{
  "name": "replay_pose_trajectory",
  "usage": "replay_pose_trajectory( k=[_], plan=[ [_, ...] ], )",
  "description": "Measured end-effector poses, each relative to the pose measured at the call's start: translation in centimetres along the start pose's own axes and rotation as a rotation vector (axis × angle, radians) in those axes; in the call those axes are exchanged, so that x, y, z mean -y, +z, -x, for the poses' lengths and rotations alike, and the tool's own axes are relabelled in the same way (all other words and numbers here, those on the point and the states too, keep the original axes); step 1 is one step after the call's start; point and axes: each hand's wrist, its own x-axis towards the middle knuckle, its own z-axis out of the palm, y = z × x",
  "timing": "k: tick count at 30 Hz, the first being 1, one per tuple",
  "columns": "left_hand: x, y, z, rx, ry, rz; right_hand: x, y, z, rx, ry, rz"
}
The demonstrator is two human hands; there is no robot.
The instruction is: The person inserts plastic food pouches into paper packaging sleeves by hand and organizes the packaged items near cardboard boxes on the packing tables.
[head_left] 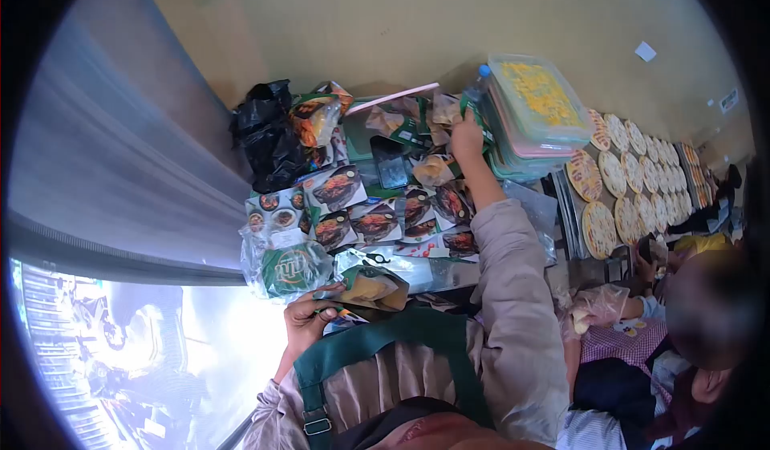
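Pouch (370, 288) sits in my left hand (309, 315), low in the view against my chest; the fingers are curled shut on its near edge, and it is a flat, glossy green-and-tan packet whose long axis runs roughly left to right, its far end aimed toward the middle of the worktop (449, 272). Just beyond it lies a clear plastic bag (282, 267) with a round green label, crinkled and shiny, and beside that a small pair of scissors (370, 257) on the bare surface. Further out I see a spread of printed food cards (377, 213), flat and overlapping, showing dark dishes. My right hand (467, 139) is stretched far across all of this, sleeve over the cards, closed on a green packet (479, 123) at the edge of a stack of lidded plastic trays (533, 113) holding something yellow. A black bag (266, 133), soft and bunched, stands at the far left against the wall, with more loose wrappers (417, 125) piled between it and the trays. To the right, round flatbreads (634, 181) lie in rows, and another person (690, 322) works there with a plastic-gloved hand (589, 310).
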Motion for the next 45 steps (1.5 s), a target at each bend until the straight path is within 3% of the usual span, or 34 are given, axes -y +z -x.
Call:
replay_pose_trajectory(
  k=[11,22,33,34,38,41,45],
  plan=[
    [-0.8,-1.6,-0.3,-0.045,-0.01,0.016,-4.7,-7.6,-4.6,-0.391,0.311,-0.249],
    [-0.1,-2.5,-2.6,0.152,0.007,0.056,0.4,-20.2,1.3,-0.578,0.352,-0.495],
    [1.0,-2.0,-4.7,0.421,0.039,0.135,4.9,-27.8,11.8,-0.467,0.58,-1.103],
    [1.0,-1.8,-5.0,0.449,0.041,0.143,4.6,-27.7,12.5,-0.538,0.505,-1.187],
    [0.9,-1.0,-5.6,0.561,0.045,0.147,5.0,-30.8,14.9,-0.574,0.525,-1.382],
    [0.5,-0.4,-5.6,0.619,0.055,0.168,5.0,-32.1,17.0,-0.63,0.513,-1.378],
    [1.0,0.3,-5.8,0.694,0.066,0.219,5.4,-33.0,20.3,-0.777,0.21,-0.993]
  ],
)
